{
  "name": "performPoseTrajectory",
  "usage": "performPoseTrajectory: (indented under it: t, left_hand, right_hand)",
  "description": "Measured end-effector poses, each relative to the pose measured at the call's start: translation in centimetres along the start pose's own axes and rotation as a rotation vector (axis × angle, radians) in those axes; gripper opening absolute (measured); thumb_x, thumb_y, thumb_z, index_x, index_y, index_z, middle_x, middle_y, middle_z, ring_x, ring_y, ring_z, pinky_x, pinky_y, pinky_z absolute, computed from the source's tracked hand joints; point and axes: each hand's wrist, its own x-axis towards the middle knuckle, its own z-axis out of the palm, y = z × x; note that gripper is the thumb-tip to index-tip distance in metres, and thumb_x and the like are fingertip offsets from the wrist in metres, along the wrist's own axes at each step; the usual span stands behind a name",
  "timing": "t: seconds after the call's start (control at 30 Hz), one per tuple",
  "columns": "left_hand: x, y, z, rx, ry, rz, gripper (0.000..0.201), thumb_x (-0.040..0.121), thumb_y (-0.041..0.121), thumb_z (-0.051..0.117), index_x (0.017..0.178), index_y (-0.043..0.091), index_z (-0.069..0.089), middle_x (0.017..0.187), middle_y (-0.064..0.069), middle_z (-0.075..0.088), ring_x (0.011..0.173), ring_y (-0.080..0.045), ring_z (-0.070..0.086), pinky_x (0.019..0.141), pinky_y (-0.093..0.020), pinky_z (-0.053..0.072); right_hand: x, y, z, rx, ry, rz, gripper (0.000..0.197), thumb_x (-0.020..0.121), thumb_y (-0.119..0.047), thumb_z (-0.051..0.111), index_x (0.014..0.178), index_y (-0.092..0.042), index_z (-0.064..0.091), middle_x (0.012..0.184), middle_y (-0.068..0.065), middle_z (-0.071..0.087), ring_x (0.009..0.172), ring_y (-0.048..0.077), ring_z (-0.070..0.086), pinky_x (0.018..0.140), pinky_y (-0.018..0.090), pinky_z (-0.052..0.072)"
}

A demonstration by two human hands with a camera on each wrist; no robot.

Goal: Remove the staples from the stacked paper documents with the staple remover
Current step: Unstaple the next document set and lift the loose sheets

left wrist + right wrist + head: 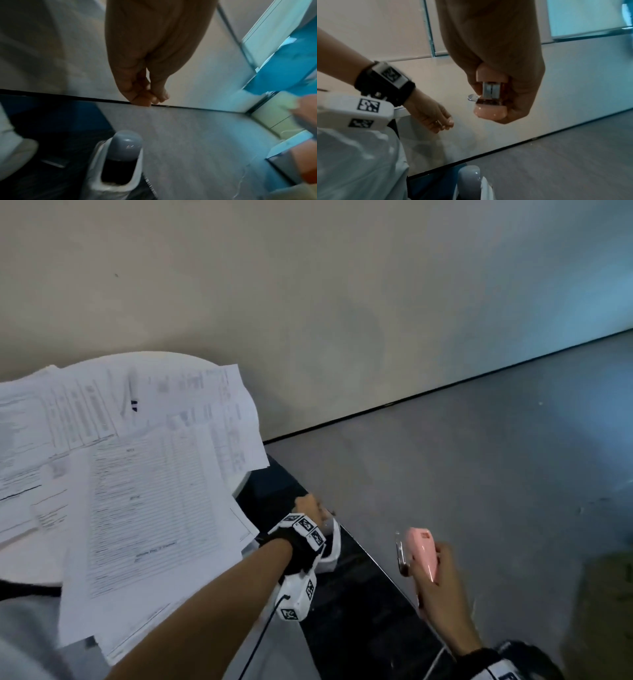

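Observation:
Printed paper documents (154, 491) lie spread in loose overlapping stacks on a round white table (30, 559) at the left. My left hand (310, 506) reaches off the table's right edge and hangs over a small bin (120, 162). Its fingertips (149, 100) are pinched together, and a tiny glinting staple (438, 122) shows between them in the right wrist view. My right hand (438, 577) is out to the right above the floor. It grips a pink staple remover (421, 549) whose metal jaws (491, 92) point forward, away from the papers.
The bin (330, 546) has a grey swing lid and a white liner, and stands on a dark mat (359, 611) beside the table. Grey floor (479, 474) stretches to the right; a pale wall (342, 302) runs behind.

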Motion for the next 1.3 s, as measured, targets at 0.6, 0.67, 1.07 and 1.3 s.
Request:
performPoseTrajectory:
  t: [0.6,0.67,1.07,1.3]
  left_hand:
    - [5.0,-3.7,3.3,-0.017,0.096,-0.048,0.024,0.082,-0.005,0.05,0.093,0.009,0.068,0.085,-0.013,0.063,0.074,-0.026,0.068,0.069,-0.043,0.059]
    - [4.0,-3.0,2.7,-0.022,0.071,0.011,0.029,0.079,-0.002,0.047,0.095,0.011,0.068,0.092,-0.019,0.066,0.083,-0.035,0.068,0.075,-0.045,0.058]
    - [-5.6,0.2,-16.7,0.034,0.232,0.429,0.02,0.085,0.021,0.061,0.103,0.013,0.067,0.104,-0.005,0.066,0.101,-0.023,0.058,0.09,-0.04,0.047]
    - [-12.4,-14.2,-25.6,0.022,0.712,-0.395,0.081,0.068,0.037,0.079,0.129,0.007,0.036,0.137,-0.013,0.028,0.126,-0.032,0.029,0.102,-0.042,0.032]
  right_hand:
    - [-0.5,5.5,0.4,-0.003,0.085,0.217,0.028,0.087,-0.008,0.064,0.105,-0.021,0.047,0.086,-0.003,0.061,0.075,0.02,0.059,0.073,0.038,0.047]
    - [-0.2,4.1,0.9,0.036,0.096,0.194,0.027,0.084,-0.011,0.069,0.102,-0.02,0.05,0.087,0.002,0.064,0.074,0.019,0.058,0.069,0.034,0.044]
    - [2.9,-14.9,12.1,0.058,-0.179,-0.103,0.028,0.069,0.0,0.079,0.063,-0.013,0.055,0.06,0.008,0.057,0.047,0.014,0.05,0.035,0.019,0.041]
    - [1.1,-22.3,25.2,-0.125,-0.491,-0.137,0.017,0.07,-0.002,0.076,0.08,-0.001,0.062,0.06,0.01,0.057,0.045,0.021,0.051,0.039,0.024,0.044]
